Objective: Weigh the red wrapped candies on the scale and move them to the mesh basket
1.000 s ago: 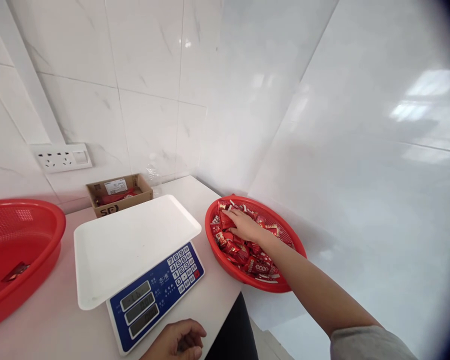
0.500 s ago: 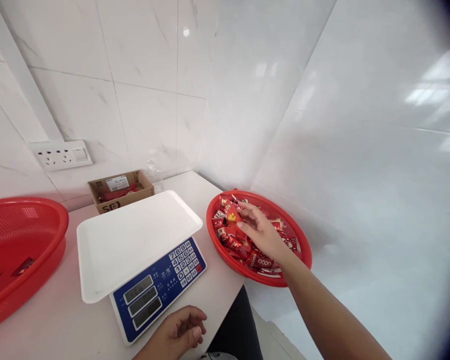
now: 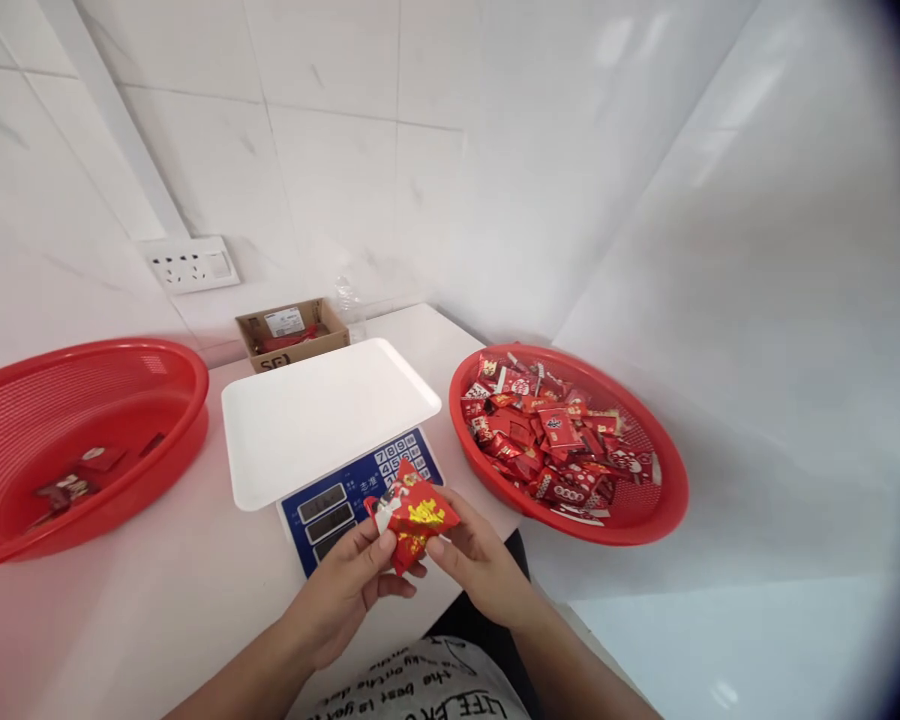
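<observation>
Red wrapped packets [image 3: 420, 512] with gold print are pinched between my two hands, in front of the scale; whether they are one or several I cannot tell. My left hand [image 3: 349, 590] grips them from the left, thumb on top and fingers curled beneath. From the right, my right hand [image 3: 487, 572] holds the other edge, its thumb near the lower side. Just beyond is a digital scale [image 3: 322, 507] with a blue keypad panel, partly covered by my hands. Its white weighing tray [image 3: 322, 425] bears nothing.
At right, a red plastic basket [image 3: 656, 525] holds many red wrapped packets. Another red basket [image 3: 187, 365] stands at left with several packets inside. Behind the scale sits a cardboard box [image 3: 307, 350] with red contents, near a wall socket [image 3: 191, 265].
My right hand has left the right basket and come to the middle with red packets. My left hand has risen and now grips them too. The view has shifted.
</observation>
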`<state>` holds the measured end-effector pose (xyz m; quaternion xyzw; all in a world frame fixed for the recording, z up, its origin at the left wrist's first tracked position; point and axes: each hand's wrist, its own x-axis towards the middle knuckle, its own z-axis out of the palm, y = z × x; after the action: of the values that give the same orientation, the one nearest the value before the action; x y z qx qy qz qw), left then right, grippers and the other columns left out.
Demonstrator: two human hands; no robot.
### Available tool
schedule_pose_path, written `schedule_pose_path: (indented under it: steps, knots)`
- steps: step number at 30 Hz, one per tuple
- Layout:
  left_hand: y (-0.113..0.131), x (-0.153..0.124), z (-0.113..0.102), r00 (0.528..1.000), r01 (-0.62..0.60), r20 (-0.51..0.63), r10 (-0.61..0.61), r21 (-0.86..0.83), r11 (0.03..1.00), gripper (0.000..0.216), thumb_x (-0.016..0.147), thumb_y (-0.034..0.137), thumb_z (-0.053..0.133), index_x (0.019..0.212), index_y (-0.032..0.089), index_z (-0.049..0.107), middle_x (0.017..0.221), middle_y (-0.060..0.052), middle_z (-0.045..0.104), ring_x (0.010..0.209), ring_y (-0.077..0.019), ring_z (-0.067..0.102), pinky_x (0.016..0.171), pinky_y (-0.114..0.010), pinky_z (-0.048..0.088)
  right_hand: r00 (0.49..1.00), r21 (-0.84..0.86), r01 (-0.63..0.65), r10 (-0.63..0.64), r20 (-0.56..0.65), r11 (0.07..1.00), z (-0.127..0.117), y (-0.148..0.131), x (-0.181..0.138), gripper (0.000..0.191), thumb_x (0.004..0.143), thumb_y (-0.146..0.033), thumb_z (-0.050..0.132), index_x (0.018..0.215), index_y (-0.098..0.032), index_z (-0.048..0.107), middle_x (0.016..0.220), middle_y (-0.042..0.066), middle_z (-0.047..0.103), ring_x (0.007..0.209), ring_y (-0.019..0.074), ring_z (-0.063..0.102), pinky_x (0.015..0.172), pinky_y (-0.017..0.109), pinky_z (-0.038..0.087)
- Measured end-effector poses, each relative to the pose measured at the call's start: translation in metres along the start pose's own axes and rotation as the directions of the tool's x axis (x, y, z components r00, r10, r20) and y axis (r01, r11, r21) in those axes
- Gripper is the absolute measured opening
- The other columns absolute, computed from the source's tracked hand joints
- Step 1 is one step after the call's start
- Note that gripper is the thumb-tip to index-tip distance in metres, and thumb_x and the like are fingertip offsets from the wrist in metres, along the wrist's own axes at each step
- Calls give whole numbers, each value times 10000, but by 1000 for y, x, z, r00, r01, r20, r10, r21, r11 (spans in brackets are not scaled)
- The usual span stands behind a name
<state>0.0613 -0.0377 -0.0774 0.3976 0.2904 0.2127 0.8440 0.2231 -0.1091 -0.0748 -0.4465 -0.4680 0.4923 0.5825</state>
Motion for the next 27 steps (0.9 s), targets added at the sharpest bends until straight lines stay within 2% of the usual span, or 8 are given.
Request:
schedule_pose_path:
  steps: [2, 4, 7, 11, 15, 18, 23, 27]
  knots:
    - [6, -3, -1, 997, -58, -49, 61, 46, 997, 389, 734, 517, 790, 949, 198, 732, 814, -23, 701, 718, -133, 590, 682, -254, 473, 1000, -73, 9, -8, 18, 997, -3, -3, 0, 503, 864, -581, 619, 1241, -250, 586, 1115, 75, 677, 1037, 238, 625, 928, 371, 478]
    - [10, -6, -1, 993, -95, -62, 101, 80, 992, 321, 718, 448, 825, 889, 187, 747, 789, -6, 699, 692, -113, 551, 669, -226, 443, 1000, -137, -2, 5, 17, 991, -5, -3, 0, 499, 871, -646, 551, 1096, -213, 655, 954, 64, 682, 879, 216, 624, 835, 358, 500]
    - [16, -10, 2, 988, -156, 11, 157, 194, 968, 301, 742, 433, 805, 900, 181, 760, 847, -28, 723, 782, -160, 588, 742, -263, 462, 999, -188, -42, 44, 4, 981, -4, -1, 1, 494, 894, -650, 497, 831, -191, 670, 715, 18, 605, 655, 158, 523, 638, 293, 470]
    - [20, -12, 3, 980, -198, 65, 186, 347, 917, 414, 793, 547, 708, 1003, 192, 739, 932, -53, 734, 867, -223, 625, 850, -345, 477, 997, -210, -75, 70, -30, 975, -3, -3, 0, 487, 890, -630, 516, 715, -187, 617, 634, -6, 528, 591, 135, 447, 560, 260, 398]
    - [20, -11, 0, 983, -162, -4, 181, 425, 891, 538, 738, 691, 664, 871, 171, 706, 774, -28, 683, 724, -186, 574, 721, -297, 481, 997, -217, -75, 72, -20, 973, -1, -11, -1, 478, 880, -627, 533, 717, -190, 634, 621, -15, 524, 586, 137, 453, 570, 260, 401]
    - [19, -11, -2, 985, -133, -41, 165, 426, 895, 551, 708, 710, 677, 784, 164, 669, 682, -4, 639, 649, -157, 528, 622, -257, 449, 996, -211, -83, 84, -5, 974, 0, -14, -3, 444, 885, -589, 553, 762, -180, 674, 670, -1, 593, 626, 154, 519, 615, 272, 436]
    - [16, -11, -2, 988, -119, -44, 150, 412, 904, 568, 734, 702, 661, 897, 160, 713, 858, -53, 737, 812, -224, 627, 765, -319, 499, 995, -180, -92, 95, 9, 979, -1, -11, -3, 448, 852, -613, 584, 865, -184, 711, 794, 35, 697, 750, 213, 618, 716, 322, 492]
    - [16, -10, -2, 988, -117, -46, 148, 401, 909, 579, 756, 694, 646, 968, 162, 730, 962, -72, 759, 921, -262, 647, 857, -356, 503, 998, -176, -69, 68, -11, 982, -1, -8, -3, 439, 819, -606, 638, 919, -184, 705, 856, 52, 712, 795, 226, 630, 742, 326, 493]
